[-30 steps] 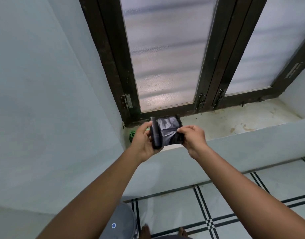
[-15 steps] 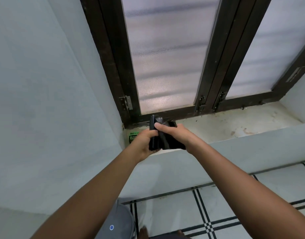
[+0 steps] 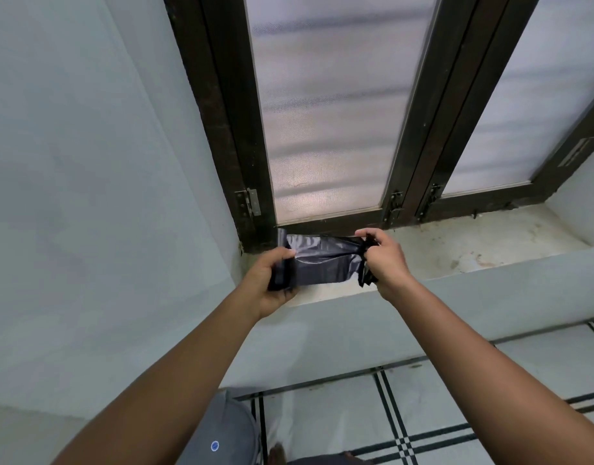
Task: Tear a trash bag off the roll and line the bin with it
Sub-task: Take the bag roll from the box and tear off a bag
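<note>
Your left hand [image 3: 272, 280] is wrapped around the black trash bag roll [image 3: 282, 263], thumb on top. Your right hand [image 3: 383, 260] pinches the bunched free end of the bag [image 3: 322, 263], the sheet stretched between both hands above the windowsill [image 3: 473, 250]. A grey bin [image 3: 222, 434] sits at the bottom edge, under your left forearm.

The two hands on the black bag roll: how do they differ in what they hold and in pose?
The left hand wraps the rolled part of the trash bag roll; the right hand pinches the bunched free end. The left sits lower, the right higher. Both grip the same black plastic, stretched between them above the window sill.
</note>
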The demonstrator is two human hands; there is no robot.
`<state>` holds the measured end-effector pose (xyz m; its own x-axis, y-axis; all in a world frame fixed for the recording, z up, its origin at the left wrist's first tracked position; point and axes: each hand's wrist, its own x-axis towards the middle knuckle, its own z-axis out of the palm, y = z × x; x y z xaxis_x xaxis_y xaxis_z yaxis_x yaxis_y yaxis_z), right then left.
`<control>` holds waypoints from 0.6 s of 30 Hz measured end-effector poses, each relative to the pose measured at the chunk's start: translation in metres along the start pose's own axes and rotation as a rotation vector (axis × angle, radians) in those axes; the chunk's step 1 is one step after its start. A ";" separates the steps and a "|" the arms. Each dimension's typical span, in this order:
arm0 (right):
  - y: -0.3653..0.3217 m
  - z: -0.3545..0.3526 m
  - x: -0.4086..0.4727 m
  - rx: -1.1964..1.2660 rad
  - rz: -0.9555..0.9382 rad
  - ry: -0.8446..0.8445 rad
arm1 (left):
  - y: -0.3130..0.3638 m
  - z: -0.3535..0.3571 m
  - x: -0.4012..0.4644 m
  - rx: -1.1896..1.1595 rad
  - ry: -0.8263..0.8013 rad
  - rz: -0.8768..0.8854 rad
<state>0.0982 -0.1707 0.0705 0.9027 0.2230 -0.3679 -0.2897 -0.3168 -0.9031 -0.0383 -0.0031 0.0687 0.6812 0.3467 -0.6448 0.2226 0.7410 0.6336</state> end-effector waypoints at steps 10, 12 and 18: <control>-0.020 0.020 -0.027 -0.397 -0.082 -0.193 | -0.004 0.010 0.009 0.230 -0.004 0.042; -0.019 0.024 -0.026 -0.329 -0.067 -0.257 | -0.004 0.012 0.011 0.233 0.000 0.050; -0.009 0.013 -0.019 -0.068 0.024 -0.378 | -0.001 0.007 0.016 0.110 0.010 0.052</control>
<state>0.0798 -0.1595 0.0828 0.7114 0.5349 -0.4559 -0.2760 -0.3840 -0.8811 -0.0232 -0.0022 0.0608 0.6865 0.3891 -0.6142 0.2632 0.6544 0.7088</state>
